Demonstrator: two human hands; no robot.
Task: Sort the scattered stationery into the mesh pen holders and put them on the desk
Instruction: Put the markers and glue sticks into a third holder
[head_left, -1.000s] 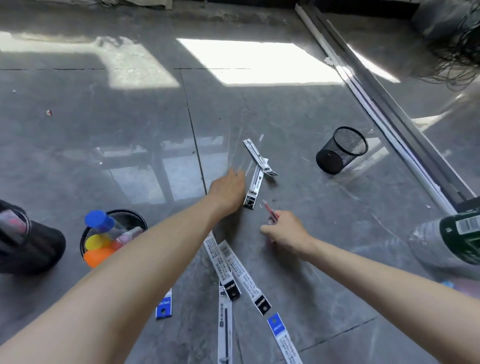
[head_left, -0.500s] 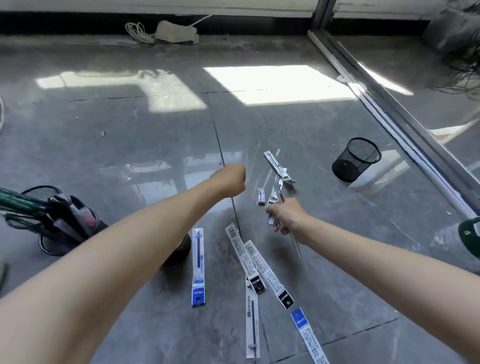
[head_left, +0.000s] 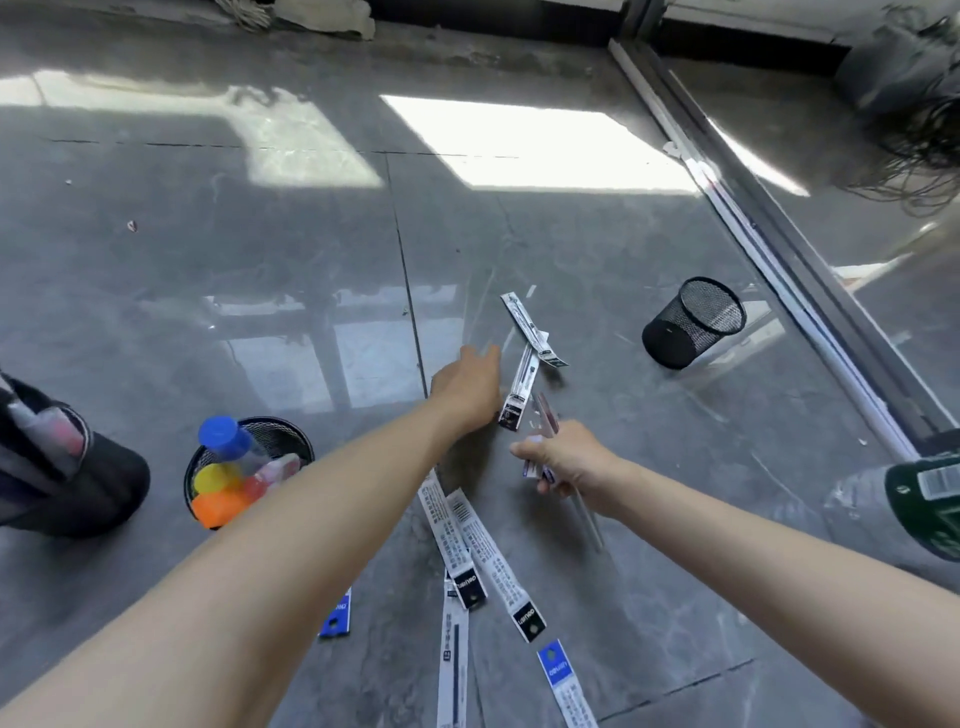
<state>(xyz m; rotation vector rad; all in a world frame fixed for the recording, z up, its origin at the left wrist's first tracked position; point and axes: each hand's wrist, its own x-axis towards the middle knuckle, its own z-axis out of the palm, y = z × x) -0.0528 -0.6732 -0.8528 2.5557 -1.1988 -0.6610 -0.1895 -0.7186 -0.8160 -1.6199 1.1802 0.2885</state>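
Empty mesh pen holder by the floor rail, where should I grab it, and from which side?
I'd pinch the near rim of the empty mesh pen holder, thumb inside, coming from above on your side. Its mouth is open with nothing in it, and the floor rail runs past its far side.

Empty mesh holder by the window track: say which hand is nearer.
Right. The right hand, gripping pen refills, is down-left of the empty mesh holder; the left hand farther left.
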